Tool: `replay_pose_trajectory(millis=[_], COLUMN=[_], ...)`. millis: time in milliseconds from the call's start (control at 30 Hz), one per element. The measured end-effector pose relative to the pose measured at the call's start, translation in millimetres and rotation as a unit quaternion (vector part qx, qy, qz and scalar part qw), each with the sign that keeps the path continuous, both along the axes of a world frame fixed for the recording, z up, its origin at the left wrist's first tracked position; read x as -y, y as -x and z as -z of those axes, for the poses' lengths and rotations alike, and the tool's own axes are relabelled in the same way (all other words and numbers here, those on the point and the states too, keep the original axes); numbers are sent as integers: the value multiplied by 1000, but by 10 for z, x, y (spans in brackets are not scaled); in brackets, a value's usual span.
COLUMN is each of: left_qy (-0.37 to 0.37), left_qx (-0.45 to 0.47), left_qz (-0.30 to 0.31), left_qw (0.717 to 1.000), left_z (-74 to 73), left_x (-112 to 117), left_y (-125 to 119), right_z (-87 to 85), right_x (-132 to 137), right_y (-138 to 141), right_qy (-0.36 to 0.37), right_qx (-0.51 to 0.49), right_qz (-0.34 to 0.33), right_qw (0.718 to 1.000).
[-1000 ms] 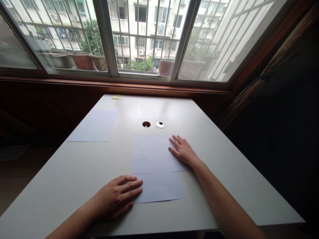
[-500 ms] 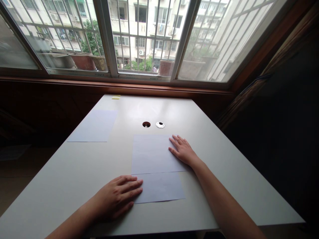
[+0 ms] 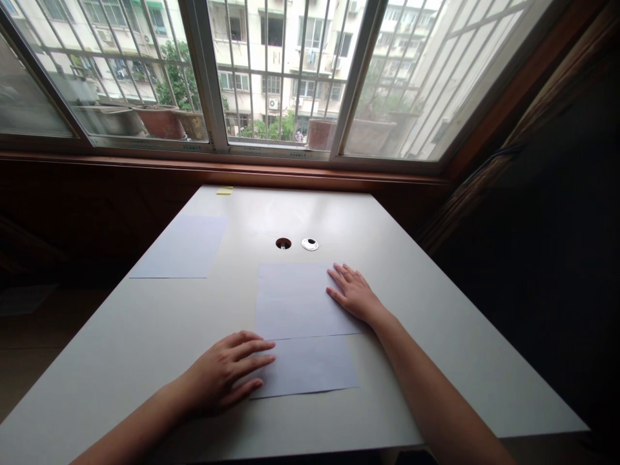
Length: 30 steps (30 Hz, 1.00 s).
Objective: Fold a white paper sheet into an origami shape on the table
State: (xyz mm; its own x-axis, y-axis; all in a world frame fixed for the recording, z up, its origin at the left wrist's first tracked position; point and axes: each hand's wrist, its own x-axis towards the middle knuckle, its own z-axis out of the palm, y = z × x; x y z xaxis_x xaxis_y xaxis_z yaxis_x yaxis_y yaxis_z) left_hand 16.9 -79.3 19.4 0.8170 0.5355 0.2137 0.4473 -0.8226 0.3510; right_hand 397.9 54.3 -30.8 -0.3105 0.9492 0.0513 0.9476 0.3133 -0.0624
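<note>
Right hand [image 3: 354, 294] on paper sheet [image 3: 293, 300]: pale lavender, plain, flat, straight-edged.

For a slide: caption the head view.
Right hand on middle paper sheet, left hand at edge of near sheet, white desk.

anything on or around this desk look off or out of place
Yes: the round hole in the desk is uncovered, with what looks like its cap lying just right of it. A pale flat thing, perhaps paper, also lies on the floor at left. I see no spill.
</note>
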Motion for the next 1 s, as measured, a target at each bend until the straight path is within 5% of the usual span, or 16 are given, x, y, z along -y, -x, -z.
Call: replay_pose_trajectory(millis=[200,367,533,1000], left_qy=[-44,22,87,144], left_qx=[59,-46,-148,-299], left_qz=[-196,-328,-319,-300], left_qw=[978,943,932,894], left_z=[-58,-124,-164,-264], left_x=[-831,-1611,-1936,-2319], left_y=[-32,-78,-240,-550], right_z=[-34,-59,-71,-94], right_x=[37,62,72,89], right_y=[-4,-18,-49,-92], right_qy=[-3,-4,-5,-4], right_qx=[0,-2,-2,-4], right_qz=[2,3,5,5], right_qw=[1000,1000,1000,1000])
